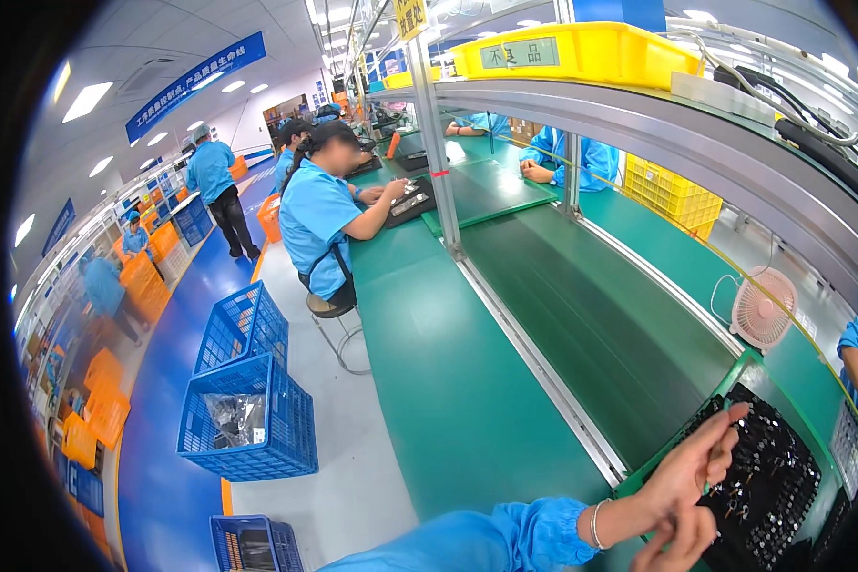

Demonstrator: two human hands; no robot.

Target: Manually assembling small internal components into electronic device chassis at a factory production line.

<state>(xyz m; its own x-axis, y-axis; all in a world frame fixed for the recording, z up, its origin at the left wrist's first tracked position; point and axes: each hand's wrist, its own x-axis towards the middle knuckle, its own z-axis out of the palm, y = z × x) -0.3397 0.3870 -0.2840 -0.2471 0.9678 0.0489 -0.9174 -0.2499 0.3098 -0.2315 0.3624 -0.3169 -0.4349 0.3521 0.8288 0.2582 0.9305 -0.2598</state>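
At the lower right my left hand (pixel 688 464), with a bracelet at the wrist, reaches over a black tray (pixel 767 477) full of small black and silvery parts. Its fingers are drawn together; a thin bit of green shows by the fingertips, but I cannot make out what they hold. Just below, close to the left wrist, my right hand (pixel 679 541) has its fingers curled in, and anything in them is hidden. The tray lies on a green-edged board (pixel 751 367) across the conveyor belt (pixel 582 296).
A green worktop (pixel 448 381) and metal rail run along the belt. Overhead, a shelf carries a yellow bin (pixel 582 52) beside a metal post (pixel 436 143). A pink fan (pixel 765 310) stands beyond the belt. Blue crates (pixel 248 419) sit on the floor at left; a seated co-worker (pixel 319 214) works farther along.
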